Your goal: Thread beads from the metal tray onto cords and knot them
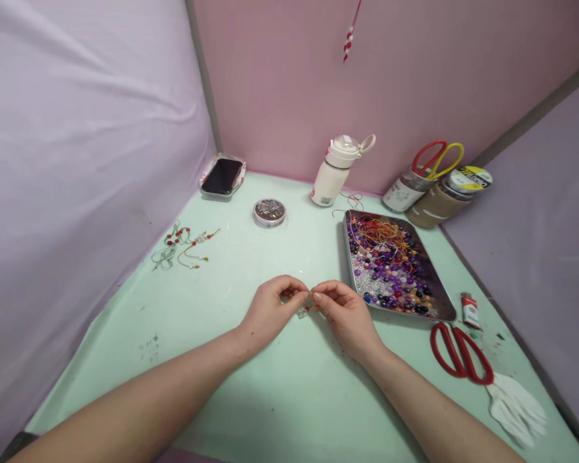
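Note:
My left hand (276,306) and my right hand (343,314) meet over the middle of the table, fingertips pinched and nearly touching. Just below the fingertips is a small cluster of transparent and red beads (303,312). Any thread between the fingers is too fine to make out, and I cannot tell whether the beads hang from them or lie on the table. Close to my right hand stands a metal tray (439,283) of purple, black, orange and transparent beads (386,276), with tangled red and yellow cord (383,233) on top.
Finished-looking beaded strings (188,244) lie at left. Further back are a phone (222,177), a round container (269,212), a white bottle (334,172) and jars (405,188) holding scissors (437,161). Red-handled scissors (463,357), a lighter (469,310) and a white glove (516,408) lie at right.

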Demonstrator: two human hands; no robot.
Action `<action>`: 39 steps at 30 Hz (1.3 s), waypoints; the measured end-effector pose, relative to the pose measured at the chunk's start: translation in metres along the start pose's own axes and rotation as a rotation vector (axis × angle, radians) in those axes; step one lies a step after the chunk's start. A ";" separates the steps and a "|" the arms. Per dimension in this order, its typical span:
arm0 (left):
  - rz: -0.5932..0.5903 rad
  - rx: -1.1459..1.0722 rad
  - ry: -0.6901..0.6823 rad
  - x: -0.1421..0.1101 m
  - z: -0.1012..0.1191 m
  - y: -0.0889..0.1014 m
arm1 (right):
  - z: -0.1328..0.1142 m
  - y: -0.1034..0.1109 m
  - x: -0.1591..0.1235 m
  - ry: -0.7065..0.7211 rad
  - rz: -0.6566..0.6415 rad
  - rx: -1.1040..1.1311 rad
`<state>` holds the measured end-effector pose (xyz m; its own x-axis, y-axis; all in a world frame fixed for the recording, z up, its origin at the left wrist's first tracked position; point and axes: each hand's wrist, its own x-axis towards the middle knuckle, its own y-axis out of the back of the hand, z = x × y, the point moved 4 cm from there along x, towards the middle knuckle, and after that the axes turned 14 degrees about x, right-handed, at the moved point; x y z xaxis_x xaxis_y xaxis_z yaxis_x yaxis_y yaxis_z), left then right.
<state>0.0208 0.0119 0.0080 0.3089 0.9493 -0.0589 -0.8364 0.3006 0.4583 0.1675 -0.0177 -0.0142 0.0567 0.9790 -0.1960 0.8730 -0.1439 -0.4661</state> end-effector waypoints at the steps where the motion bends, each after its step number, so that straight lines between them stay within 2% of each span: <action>1: 0.004 0.005 -0.003 0.000 0.000 0.000 | 0.000 0.000 0.000 0.003 -0.001 -0.006; 39: 0.015 0.031 0.000 0.000 -0.003 -0.001 | 0.003 0.003 0.001 0.031 0.007 -0.027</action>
<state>0.0201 0.0119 0.0047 0.2964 0.9537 -0.0517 -0.8265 0.2833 0.4866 0.1686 -0.0175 -0.0186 0.0778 0.9820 -0.1721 0.8851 -0.1475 -0.4414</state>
